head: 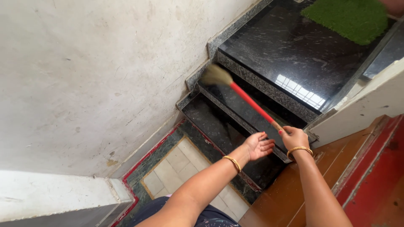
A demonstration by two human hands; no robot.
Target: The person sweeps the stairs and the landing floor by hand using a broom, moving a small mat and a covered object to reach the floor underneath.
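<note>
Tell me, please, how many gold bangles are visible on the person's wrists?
2: one bangle on the left wrist, behind the open left hand; another bangle on the right wrist, behind the right hand gripping the broom.

The wall (92, 75) closes off the whole left side, and its low ledge (54, 193) juts out at the bottom left. On the right, a white rail (362, 105) and a wooden edge (294, 185) hem in the hands. Between them the dark steps (235, 109) lie open, crossed only by the broom (248, 101). The landing (290, 50) above is bare up to the green mat (349, 17). The tiled floor (176, 164) below is free.
</note>
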